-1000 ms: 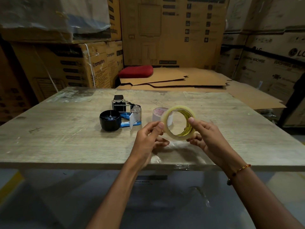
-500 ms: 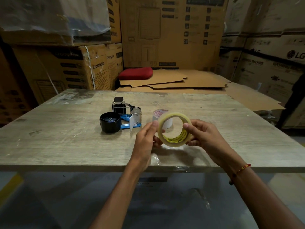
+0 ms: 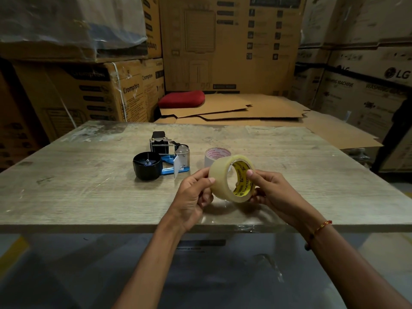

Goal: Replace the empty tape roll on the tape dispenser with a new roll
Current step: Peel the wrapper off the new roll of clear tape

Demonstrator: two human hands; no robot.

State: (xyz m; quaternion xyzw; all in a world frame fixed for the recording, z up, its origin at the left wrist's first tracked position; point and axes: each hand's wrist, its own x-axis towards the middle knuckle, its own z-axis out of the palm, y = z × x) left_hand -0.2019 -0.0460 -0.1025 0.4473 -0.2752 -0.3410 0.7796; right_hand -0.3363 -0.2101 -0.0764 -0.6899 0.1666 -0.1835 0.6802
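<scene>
Two hands (image 3: 194, 192) (image 3: 274, 192), one new roll (image 3: 223, 181), perhaps one empty core (image 3: 213, 156).

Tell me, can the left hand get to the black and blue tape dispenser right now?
Probably yes, but not freely. The tape dispenser lies on the table just ahead and left of the left hand with nothing between them. That hand is busy gripping the new tape roll, so it must let go first.

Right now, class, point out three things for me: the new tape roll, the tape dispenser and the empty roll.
new tape roll (image 3: 219, 182), head view, on its clear outer band.
tape dispenser (image 3: 147, 166), head view, on its black round hub.
empty roll (image 3: 211, 158), head view, on its white side wall.
</scene>
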